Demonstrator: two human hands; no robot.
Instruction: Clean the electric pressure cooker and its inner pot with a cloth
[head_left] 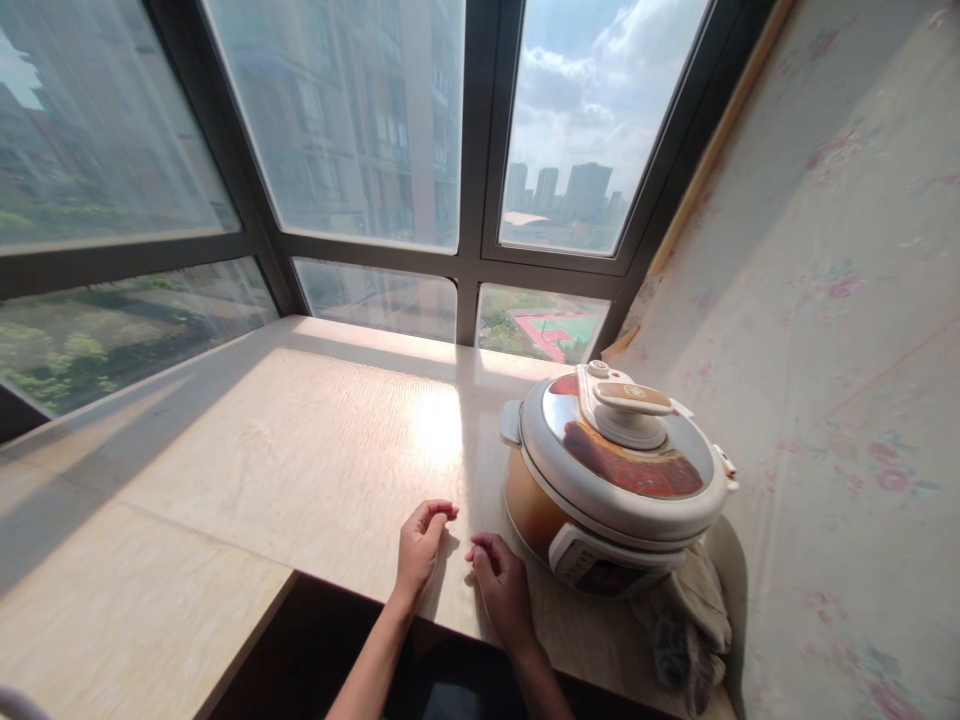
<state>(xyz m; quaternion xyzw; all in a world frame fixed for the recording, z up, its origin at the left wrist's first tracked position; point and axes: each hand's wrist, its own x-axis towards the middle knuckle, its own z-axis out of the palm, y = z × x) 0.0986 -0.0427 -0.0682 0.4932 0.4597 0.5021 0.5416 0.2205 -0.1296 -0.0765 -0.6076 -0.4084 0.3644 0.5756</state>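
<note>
My left hand (427, 540) is over the marble-look countertop (322, 440) near its front edge, with its fingers loosely curled in and nothing showing in them. Facing it, a short gap away, my right hand (501, 580) has its fingers bent together, also with nothing visible inside. Just right of my right hand stands an electric pressure cooker (615, 490) with a golden-brown body and a pale rim. Its lid is on, with a brown-topped handle (634, 398) across it. The control panel (600, 562) faces the front.
A crumpled beige cloth (694, 605) lies against the cooker's right front side. Floral wallpaper (847, 380) covers the wall on the right. Dark window frames (480, 150) border the countertop at the back and left. A dark recess (300, 650) opens below the counter's front edge.
</note>
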